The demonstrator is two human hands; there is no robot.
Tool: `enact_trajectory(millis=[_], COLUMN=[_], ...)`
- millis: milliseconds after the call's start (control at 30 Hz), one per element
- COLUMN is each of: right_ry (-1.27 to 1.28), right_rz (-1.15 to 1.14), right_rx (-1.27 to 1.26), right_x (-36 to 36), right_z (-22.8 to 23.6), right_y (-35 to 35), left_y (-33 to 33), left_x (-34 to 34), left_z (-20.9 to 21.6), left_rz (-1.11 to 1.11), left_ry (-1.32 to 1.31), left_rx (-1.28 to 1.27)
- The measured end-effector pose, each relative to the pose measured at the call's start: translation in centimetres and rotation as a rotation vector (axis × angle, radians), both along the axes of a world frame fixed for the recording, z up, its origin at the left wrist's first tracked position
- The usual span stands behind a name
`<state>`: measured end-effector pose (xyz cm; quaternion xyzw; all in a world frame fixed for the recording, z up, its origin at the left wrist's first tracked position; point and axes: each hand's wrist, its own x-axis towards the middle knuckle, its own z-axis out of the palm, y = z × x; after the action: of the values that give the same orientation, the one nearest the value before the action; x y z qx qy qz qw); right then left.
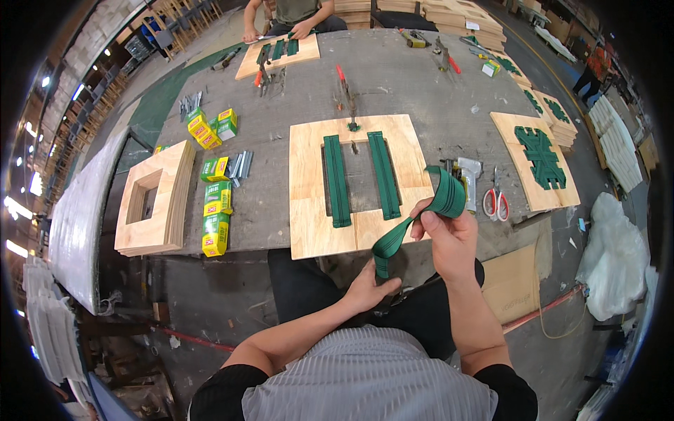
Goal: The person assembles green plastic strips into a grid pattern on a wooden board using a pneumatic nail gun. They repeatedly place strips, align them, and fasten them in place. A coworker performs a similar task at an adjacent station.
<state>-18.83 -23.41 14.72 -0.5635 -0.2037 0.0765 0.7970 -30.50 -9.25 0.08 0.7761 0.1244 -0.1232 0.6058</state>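
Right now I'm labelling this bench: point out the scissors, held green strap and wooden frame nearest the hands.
Scissors [497, 189], head view: near the pivot.
Held green strap [449, 196], head view: upper loop.
Wooden frame [307, 184], head view: bare left side.

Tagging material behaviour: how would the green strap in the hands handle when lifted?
The green strap probably flexes easily: it twists and curls between the left hand and right hand. Being thin and flat, it seems light for its size.

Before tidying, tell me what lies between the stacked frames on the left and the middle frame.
Green-and-yellow boxes and grey metal strips, in the head view.
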Motion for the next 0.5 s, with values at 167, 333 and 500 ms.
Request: enact_trajectory(millis=[167,333,500], right_ry=[-0.103,0.086,0.730], right_rz=[-0.034,-0.112,-0.129], right_rx=[0.261,0.467,0.167], right_x=[1.6,6.6,1.4], right_z=[2.8,0.8,-13.1], right_y=[-2.6,-9.7,-10.6], left_y=[2.2,7.6,7.2], left_x=[2.7,2.2,1.6], left_z=[1.0,3.7,7.1], left_rz=[0.075,-0.140,-0.176], left_ry=[0.180,-0.039,-0.030], left_rx=[-0.693,-1.386,-1.050])
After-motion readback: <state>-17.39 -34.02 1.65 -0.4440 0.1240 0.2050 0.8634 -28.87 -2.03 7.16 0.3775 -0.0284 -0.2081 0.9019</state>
